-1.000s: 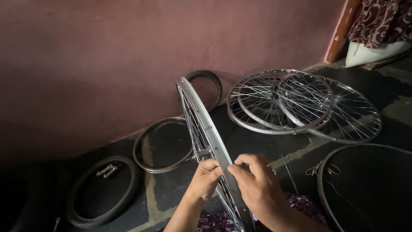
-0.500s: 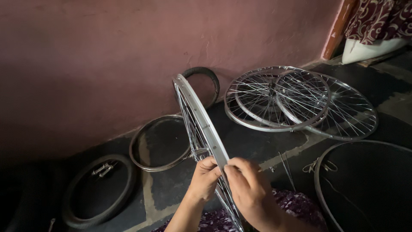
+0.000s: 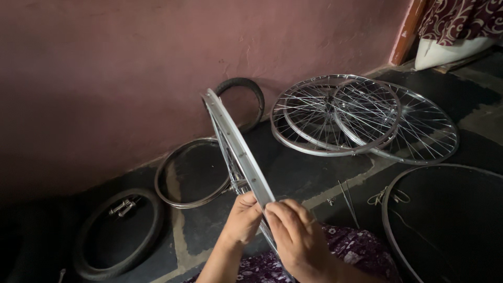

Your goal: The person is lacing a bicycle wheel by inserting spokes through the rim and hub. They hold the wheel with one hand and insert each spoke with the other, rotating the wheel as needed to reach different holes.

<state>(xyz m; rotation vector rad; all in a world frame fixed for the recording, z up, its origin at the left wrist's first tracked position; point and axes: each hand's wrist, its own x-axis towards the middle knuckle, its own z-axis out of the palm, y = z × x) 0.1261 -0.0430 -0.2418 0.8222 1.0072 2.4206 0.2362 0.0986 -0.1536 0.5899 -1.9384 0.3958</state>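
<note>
Holding a silver bicycle wheel rim [image 3: 237,149] upright on edge, near end at the lap, far end reaching up and away toward the pink wall [image 3: 131,68]. Long axis running from bottom-centre up-left in head view, thin spokes visible inside the rim.

Left hand [image 3: 242,220] wrapping the rim's near section from the left side, fingers curled closed on the metal. Right hand [image 3: 297,242] pinching in from the right, fingertips [image 3: 272,208] meeting the rim just beside the left thumb; closed, but whether gripping rim only or a small part at a spoke hole, cannot tell. Both hands touching the rim at nearly the same spot; left slightly further up the rim, right nearer the body.

Lying around on the dark floor [image 3: 293,173]:
- two spoked wheels [image 3: 361,118] overlapping, flat, to the right, well apart from hands
- bare rim hoop [image 3: 191,173] flat, behind-left of held rim
- small tyre [image 3: 246,99] leaning at wall
- black tyre [image 3: 116,233] flat, far left, w/ small metal parts inside
- loose spokes [image 3: 346,196] just right of hands
- large hoop [image 3: 445,220] at right edge

Purple floral cloth [image 3: 356,251] under forearms.
</note>
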